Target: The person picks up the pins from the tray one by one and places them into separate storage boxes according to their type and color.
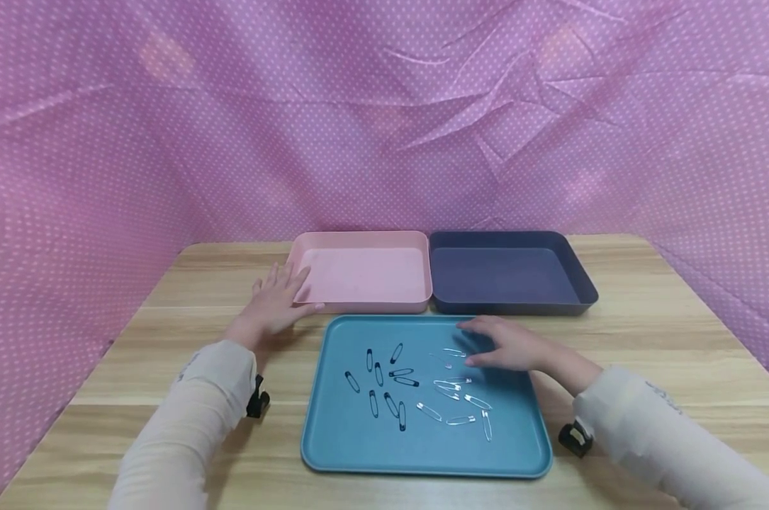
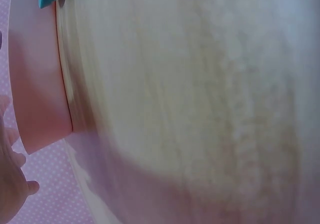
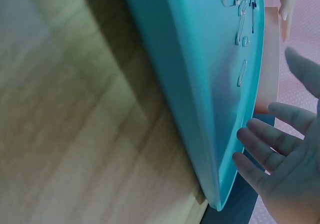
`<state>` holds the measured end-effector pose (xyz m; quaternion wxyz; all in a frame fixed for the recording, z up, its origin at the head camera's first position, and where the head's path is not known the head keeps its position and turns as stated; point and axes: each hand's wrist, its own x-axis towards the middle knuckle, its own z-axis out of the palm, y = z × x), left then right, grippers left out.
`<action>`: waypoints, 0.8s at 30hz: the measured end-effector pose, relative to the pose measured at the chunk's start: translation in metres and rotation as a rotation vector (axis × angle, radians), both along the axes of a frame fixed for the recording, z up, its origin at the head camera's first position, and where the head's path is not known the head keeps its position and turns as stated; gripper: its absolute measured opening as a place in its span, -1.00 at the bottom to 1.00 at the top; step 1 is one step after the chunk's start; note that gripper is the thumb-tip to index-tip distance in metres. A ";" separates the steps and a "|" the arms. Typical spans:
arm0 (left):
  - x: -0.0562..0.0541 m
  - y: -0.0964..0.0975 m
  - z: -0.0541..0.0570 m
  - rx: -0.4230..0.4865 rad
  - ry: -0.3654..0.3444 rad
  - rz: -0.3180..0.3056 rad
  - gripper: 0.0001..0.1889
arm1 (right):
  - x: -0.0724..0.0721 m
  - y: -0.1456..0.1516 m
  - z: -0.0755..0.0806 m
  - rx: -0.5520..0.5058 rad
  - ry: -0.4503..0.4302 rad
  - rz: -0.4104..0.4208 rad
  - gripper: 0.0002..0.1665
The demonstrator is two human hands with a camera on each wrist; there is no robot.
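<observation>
Several black safety pins (image 1: pixel 378 374) lie scattered on the left half of a blue tray (image 1: pixel 422 453). Silver safety pins (image 1: pixel 478 402) are spread over its right half, a few partly overlapping. My right hand (image 1: pixel 508 345) hovers over the tray's upper right part with fingers spread, close to the topmost silver pins; in the right wrist view its palm and fingers (image 3: pixel 267 139) show nothing held. My left hand (image 1: pixel 272 303), fingers fanned out, is at the left front corner of a pink tray (image 1: pixel 358 307), overlapping its rim in the head view.
Beside the pink tray stands a dark blue tray (image 1: pixel 514 309), both behind the blue one with nothing inside. All rest on a wooden table (image 1: pixel 135 397). A pink dotted cloth (image 1: pixel 371 127) hangs behind and along the sides.
</observation>
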<state>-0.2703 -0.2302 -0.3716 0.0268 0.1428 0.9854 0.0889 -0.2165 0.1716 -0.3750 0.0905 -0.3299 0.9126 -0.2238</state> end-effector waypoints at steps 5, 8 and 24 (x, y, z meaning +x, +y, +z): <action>-0.003 0.000 -0.002 0.012 -0.018 0.017 -0.13 | -0.001 -0.002 -0.002 0.014 -0.011 0.003 -0.28; -0.005 0.000 -0.003 0.024 -0.023 0.019 -0.14 | -0.003 -0.003 -0.004 0.014 -0.002 0.007 -0.35; -0.011 -0.002 -0.003 0.022 -0.038 0.012 -0.19 | -0.010 -0.013 -0.008 -0.047 -0.044 -0.037 -0.72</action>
